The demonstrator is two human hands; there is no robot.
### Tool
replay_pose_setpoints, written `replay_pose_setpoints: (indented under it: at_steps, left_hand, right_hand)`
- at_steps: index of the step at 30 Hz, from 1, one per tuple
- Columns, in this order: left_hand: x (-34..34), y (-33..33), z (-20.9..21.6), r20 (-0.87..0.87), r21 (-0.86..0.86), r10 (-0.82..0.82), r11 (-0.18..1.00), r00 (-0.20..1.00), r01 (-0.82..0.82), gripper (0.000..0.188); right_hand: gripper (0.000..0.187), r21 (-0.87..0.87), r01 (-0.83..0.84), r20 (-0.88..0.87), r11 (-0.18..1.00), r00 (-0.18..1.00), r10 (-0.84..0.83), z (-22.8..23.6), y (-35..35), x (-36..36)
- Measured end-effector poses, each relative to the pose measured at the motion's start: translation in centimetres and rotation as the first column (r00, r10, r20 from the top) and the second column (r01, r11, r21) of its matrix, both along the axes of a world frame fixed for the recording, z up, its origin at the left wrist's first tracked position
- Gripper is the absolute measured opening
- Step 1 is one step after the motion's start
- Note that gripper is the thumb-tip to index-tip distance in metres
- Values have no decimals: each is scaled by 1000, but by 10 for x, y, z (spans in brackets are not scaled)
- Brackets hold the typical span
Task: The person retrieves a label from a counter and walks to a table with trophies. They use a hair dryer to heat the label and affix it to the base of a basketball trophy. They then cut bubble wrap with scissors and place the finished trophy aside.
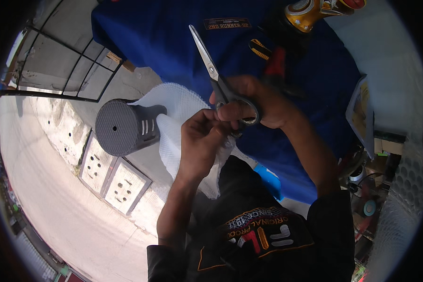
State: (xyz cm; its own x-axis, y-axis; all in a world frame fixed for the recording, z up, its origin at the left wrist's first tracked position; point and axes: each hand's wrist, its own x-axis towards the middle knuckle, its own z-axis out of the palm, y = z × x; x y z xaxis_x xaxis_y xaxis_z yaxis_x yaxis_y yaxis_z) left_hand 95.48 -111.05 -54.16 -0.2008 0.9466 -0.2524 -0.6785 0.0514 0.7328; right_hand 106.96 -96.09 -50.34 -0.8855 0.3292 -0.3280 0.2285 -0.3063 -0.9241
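A pair of scissors [212, 69] with dark grey handles is in my right hand [263, 101]. Its blades are together and point away over the blue cloth. My left hand [199, 143] is closed in a pinch on a white, bubbly-textured packing sheet [176, 101], close against my right hand. The sheet drapes around both sides of the left hand and hangs down toward my lap. Whatever else the pinched fingertips may hold is hidden.
A blue cloth [150, 35] covers the table ahead. On it are a yellow-and-black utility knife [260, 49], a red-and-black object [276, 63] and a gold trophy [303, 15]. A grey round stool [120, 128] stands at left, near a black metal grille [82, 55]. A fan [370, 207] is at right.
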Motion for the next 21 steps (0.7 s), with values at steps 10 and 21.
replay_pose_setpoints:
  at_steps: [10,21]
  left_hand:
    - [-35,56,9,-100,-90,-176,982,979,167,11]
    - [-88,126,8,-76,-90,-434,899,898,428,10]
  right_hand:
    - [59,-294,183,-82,938,973,-215,-22,35,1]
    - [56,-344,406,23,846,905,-425,-15,65,-15]
